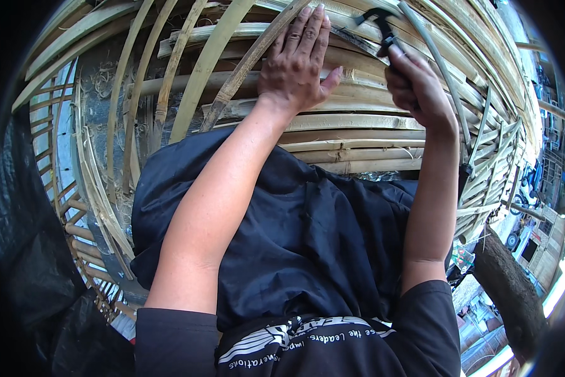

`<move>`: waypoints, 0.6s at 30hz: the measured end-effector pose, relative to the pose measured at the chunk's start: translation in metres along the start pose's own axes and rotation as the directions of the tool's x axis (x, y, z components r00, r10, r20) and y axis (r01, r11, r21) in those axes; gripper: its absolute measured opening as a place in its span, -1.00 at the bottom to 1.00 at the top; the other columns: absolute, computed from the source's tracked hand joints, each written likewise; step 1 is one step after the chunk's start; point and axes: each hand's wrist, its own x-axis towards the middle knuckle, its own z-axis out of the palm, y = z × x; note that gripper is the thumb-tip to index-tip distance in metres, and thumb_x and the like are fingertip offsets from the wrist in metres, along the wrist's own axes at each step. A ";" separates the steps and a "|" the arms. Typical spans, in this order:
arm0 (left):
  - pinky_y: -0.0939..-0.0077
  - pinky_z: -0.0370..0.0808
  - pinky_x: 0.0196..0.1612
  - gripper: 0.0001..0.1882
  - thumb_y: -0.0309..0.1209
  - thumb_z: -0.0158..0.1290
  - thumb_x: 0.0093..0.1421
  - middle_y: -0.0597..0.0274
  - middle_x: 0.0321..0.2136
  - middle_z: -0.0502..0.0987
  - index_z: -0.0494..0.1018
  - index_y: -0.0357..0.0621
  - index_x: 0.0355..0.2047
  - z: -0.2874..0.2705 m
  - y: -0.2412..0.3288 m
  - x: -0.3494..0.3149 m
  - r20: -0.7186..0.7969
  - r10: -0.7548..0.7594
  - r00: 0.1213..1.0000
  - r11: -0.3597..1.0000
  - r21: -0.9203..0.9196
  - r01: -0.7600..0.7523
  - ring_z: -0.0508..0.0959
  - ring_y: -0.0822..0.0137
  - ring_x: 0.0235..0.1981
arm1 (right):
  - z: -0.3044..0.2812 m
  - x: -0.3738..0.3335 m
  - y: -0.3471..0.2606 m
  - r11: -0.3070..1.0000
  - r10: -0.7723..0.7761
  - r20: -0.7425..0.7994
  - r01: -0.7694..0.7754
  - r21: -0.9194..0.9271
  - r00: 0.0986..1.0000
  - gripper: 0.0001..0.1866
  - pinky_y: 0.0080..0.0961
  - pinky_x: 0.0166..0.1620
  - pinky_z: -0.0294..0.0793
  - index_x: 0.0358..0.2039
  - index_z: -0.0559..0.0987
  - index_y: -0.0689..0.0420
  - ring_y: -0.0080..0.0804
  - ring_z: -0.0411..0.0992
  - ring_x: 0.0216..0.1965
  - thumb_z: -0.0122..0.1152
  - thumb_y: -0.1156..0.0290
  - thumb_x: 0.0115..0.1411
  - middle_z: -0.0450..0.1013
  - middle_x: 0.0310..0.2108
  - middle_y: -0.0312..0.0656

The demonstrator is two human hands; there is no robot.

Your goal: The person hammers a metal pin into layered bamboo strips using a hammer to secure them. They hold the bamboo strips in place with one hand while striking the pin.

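Observation:
Fingers stretched out, my left hand (299, 66) lies flat on the bamboo strips at the top middle, over the end of a long slanting strip (237, 76). A claw hammer (381, 28) with a black head is gripped in my right hand (418, 85), raised a little above the strips. Its handle is mostly hidden in my fist. Between and below my hands run several split bamboo slats (364, 122), laid crosswise side by side. A thin grey-green strip (436, 56) passes just right of my right hand.
Several loose bamboo strips (128, 81) stand upright at the left, beside a bamboo lattice (75, 220). Black sheeting (25, 251) hangs at the far left. Woven bamboo (489, 163) curves along the right. A thick wooden post (508, 286) stands at lower right; vehicles show beyond.

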 end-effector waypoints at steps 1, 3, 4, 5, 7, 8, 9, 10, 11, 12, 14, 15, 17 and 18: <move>0.01 -0.02 0.51 -0.11 0.04 -0.04 0.28 -0.19 0.44 0.13 0.10 -0.39 0.42 -0.001 0.000 0.000 0.001 0.000 1.000 1.000 0.000 0.000 0.05 -0.06 0.51 | -0.001 -0.002 -0.002 0.997 0.066 0.064 -0.064 -0.039 0.996 -0.72 -0.79 -0.65 -0.01 -0.06 0.47 0.13 -0.82 0.01 -0.67 0.04 0.16 0.51 0.17 -0.55 -0.50; 0.01 -0.03 0.51 -0.10 0.04 -0.03 0.26 -0.20 0.44 0.13 0.11 -0.39 0.42 -0.001 0.000 0.001 0.037 -0.007 0.999 1.000 0.021 0.006 0.05 -0.07 0.51 | 0.000 -0.004 -0.005 0.995 0.084 0.091 -0.078 -0.064 0.992 -0.70 -0.78 -0.65 0.00 -0.06 0.47 0.14 -0.82 0.03 -0.67 0.05 0.15 0.51 0.18 -0.55 -0.50; 0.01 -0.03 0.51 -0.10 0.04 -0.03 0.26 -0.20 0.44 0.13 0.11 -0.39 0.42 0.000 0.001 0.000 0.037 -0.007 0.999 1.000 0.021 0.006 0.05 -0.07 0.51 | -0.001 -0.002 -0.003 0.995 0.083 0.090 -0.078 -0.064 0.992 -0.70 -0.78 -0.65 0.00 -0.06 0.47 0.14 -0.82 0.03 -0.67 0.05 0.15 0.51 0.18 -0.55 -0.50; 0.00 -0.03 0.51 -0.09 0.03 -0.02 0.25 -0.19 0.44 0.13 0.11 -0.39 0.42 0.001 0.002 0.001 0.026 -0.013 1.000 1.000 0.014 0.013 0.05 -0.07 0.51 | -0.002 0.001 0.001 1.000 0.023 0.052 -0.022 -0.014 0.998 -0.70 -0.78 -0.64 0.00 -0.06 0.47 0.13 -0.83 0.03 -0.66 0.06 0.14 0.50 0.18 -0.55 -0.50; 0.00 -0.03 0.51 -0.09 0.02 -0.01 0.24 -0.19 0.44 0.13 0.11 -0.39 0.42 0.001 0.002 0.000 0.015 -0.018 1.000 1.000 0.007 0.018 0.05 -0.07 0.51 | 0.002 0.001 0.000 1.000 -0.016 0.016 0.017 -0.016 1.000 -0.70 -0.77 -0.64 0.01 -0.05 0.47 0.12 -0.83 0.04 -0.66 0.07 0.12 0.50 0.18 -0.55 -0.51; 0.01 -0.03 0.51 -0.09 0.01 0.00 0.23 -0.19 0.44 0.13 0.11 -0.39 0.42 0.000 0.002 0.000 0.016 -0.016 1.000 1.000 0.004 0.016 0.05 -0.06 0.51 | 0.002 0.000 -0.002 1.000 -0.016 0.014 0.017 -0.016 1.000 -0.70 -0.77 -0.64 0.01 -0.05 0.47 0.12 -0.83 0.04 -0.66 0.07 0.12 0.50 0.18 -0.55 -0.51; 0.01 -0.03 0.51 -0.09 0.00 0.01 0.23 -0.19 0.44 0.13 0.11 -0.39 0.42 0.000 0.002 0.000 0.016 -0.014 1.000 1.000 0.001 0.014 0.05 -0.06 0.51 | 0.003 0.000 -0.005 0.994 0.055 0.054 -0.049 -0.097 0.997 -0.70 -0.77 -0.64 0.02 -0.05 0.47 0.13 -0.83 0.05 -0.66 0.07 0.13 0.50 0.17 -0.55 -0.50; 0.01 -0.03 0.51 -0.09 0.00 0.01 0.23 -0.19 0.44 0.13 0.11 -0.39 0.42 0.000 0.002 0.000 0.015 -0.014 1.000 1.000 -0.001 0.014 0.05 -0.06 0.51 | 0.003 -0.001 -0.006 0.977 0.129 0.087 -0.111 -0.180 0.988 -0.70 -0.76 -0.64 0.02 -0.05 0.46 0.14 -0.83 0.05 -0.66 0.07 0.13 0.50 0.17 -0.56 -0.50; 0.01 -0.03 0.51 -0.09 -0.01 0.02 0.22 -0.18 0.44 0.12 0.11 -0.38 0.42 -0.001 0.002 0.001 0.006 -0.012 1.000 1.000 -0.008 0.012 0.05 -0.06 0.51 | 0.001 -0.002 -0.005 0.991 0.071 0.066 -0.063 -0.121 0.995 -0.71 -0.76 -0.64 0.04 -0.08 0.45 0.13 -0.82 0.08 -0.66 0.08 0.14 0.50 0.18 -0.56 -0.50; 0.02 -0.03 0.51 -0.10 -0.02 0.02 0.21 -0.17 0.45 0.12 0.11 -0.36 0.42 -0.001 0.001 0.000 -0.002 -0.011 1.000 1.000 -0.008 0.011 0.05 -0.05 0.51 | 0.005 -0.004 -0.006 0.991 0.070 0.071 -0.061 -0.119 0.995 -0.71 -0.76 -0.64 0.04 -0.08 0.45 0.13 -0.82 0.08 -0.66 0.08 0.14 0.50 0.18 -0.56 -0.50; 0.02 -0.02 0.51 -0.09 -0.03 0.04 0.20 -0.17 0.45 0.11 0.10 -0.35 0.43 0.002 -0.001 -0.001 -0.004 -0.019 1.000 1.000 -0.018 0.019 0.05 -0.05 0.51 | 0.017 -0.013 -0.011 0.971 -0.110 -0.146 0.075 -0.225 0.983 -0.73 -0.75 -0.64 0.07 -0.11 0.45 0.12 -0.81 0.10 -0.66 0.08 0.15 0.50 0.20 -0.56 -0.50; 0.02 -0.02 0.51 -0.08 -0.03 0.06 0.19 -0.16 0.46 0.09 0.10 -0.33 0.43 0.002 0.001 -0.001 -0.008 -0.027 1.000 0.999 -0.040 0.026 0.04 -0.05 0.51 | 0.020 -0.019 -0.014 0.965 -0.153 -0.139 0.118 -0.236 0.978 -0.73 -0.73 -0.63 0.13 -0.13 0.45 0.11 -0.80 0.14 -0.66 0.09 0.15 0.49 0.24 -0.56 -0.49; 0.04 -0.02 0.51 -0.06 -0.03 0.09 0.17 -0.16 0.46 0.08 0.10 -0.32 0.44 0.001 0.001 -0.001 0.007 -0.032 0.999 0.999 -0.033 0.033 0.04 -0.04 0.51 | 0.032 -0.028 -0.011 0.926 -0.257 -0.156 0.197 -0.321 0.954 -0.73 -0.72 -0.62 0.16 -0.13 0.45 0.12 -0.80 0.17 -0.65 0.10 0.16 0.49 0.27 -0.57 -0.49; 0.05 -0.01 0.51 -0.04 -0.03 0.11 0.15 -0.15 0.47 0.07 0.10 -0.31 0.44 0.001 0.001 -0.001 0.019 -0.039 0.999 0.999 -0.022 0.039 0.03 -0.03 0.52 | 0.038 -0.030 -0.010 0.872 -0.361 -0.159 0.272 -0.406 0.919 -0.73 -0.70 -0.61 0.19 -0.13 0.46 0.13 -0.79 0.19 -0.65 0.11 0.17 0.48 0.29 -0.57 -0.48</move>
